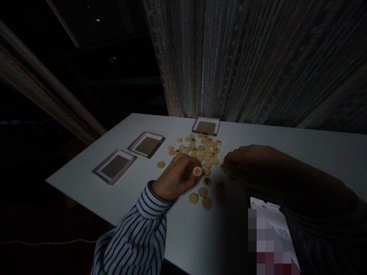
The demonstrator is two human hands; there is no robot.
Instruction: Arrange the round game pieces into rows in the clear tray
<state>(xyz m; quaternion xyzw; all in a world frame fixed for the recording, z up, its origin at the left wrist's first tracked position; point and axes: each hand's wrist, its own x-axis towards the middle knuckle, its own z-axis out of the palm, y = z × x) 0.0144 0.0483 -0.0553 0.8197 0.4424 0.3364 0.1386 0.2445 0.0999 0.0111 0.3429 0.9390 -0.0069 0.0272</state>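
Observation:
My left hand (179,175) is closed, pinching a round wooden Chinese chess piece (197,171) with a red character facing up, between thumb and fingers. Opposite it, my right hand (243,162) is in deep shadow, its fingers bent down round another chess piece (223,166) with a dark mark at the fingertips. Between and beyond the hands spreads a loose heap of chess pieces (201,148), many blank side up, some showing red or black characters. Closer to me lie a black-marked piece (207,181) and several blank pieces (203,192). One blank piece (161,165) lies apart at the left.
Two shallow trays, one brown-rimmed (162,142) and one pale (99,176), rest on the left of the white table (315,152). A third tray (218,126) stands at the back by the curtain (223,57). A lit phone (275,221) lies at the right front.

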